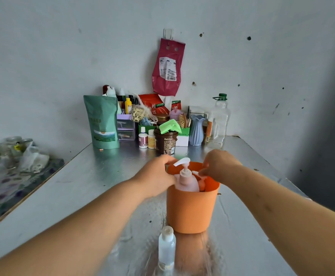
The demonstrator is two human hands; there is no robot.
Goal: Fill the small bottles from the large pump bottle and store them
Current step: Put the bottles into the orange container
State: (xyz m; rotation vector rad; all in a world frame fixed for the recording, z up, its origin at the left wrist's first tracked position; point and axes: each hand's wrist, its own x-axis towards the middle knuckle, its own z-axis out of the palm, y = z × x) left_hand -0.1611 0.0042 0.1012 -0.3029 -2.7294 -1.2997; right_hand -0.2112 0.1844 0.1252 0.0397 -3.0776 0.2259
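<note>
At centre frame, on the metal table (83,186): one orange bucket (190,212), upright. It holds the large pump bottle (186,180), which has a pink body and a white pump head with the nozzle pointing to the upper left. The bottle leans against the bucket's left wall. To its right inside the bucket are pale and orange-pink pieces, too crowded to name.

Lower centre, just in front of the bucket: one small bottle (166,248), clear, standing, pale cap on. I cannot tell its fill level.

My left hand (156,176): fingers curled over the bucket's left rim, steadying it.

My right hand (220,166): fingertips down inside the bucket's right side, bent toward a pale item. I cannot tell whether they have it pinched.

Step in hand, as I judge it: taking things out of the bucket. The small bottle standing outside suggests unpacking rather than storing.

Next move calls for a firm hold on the rim while the right hand lifts straight up, clear of the pump head, so the bucket does not tip.
</note>
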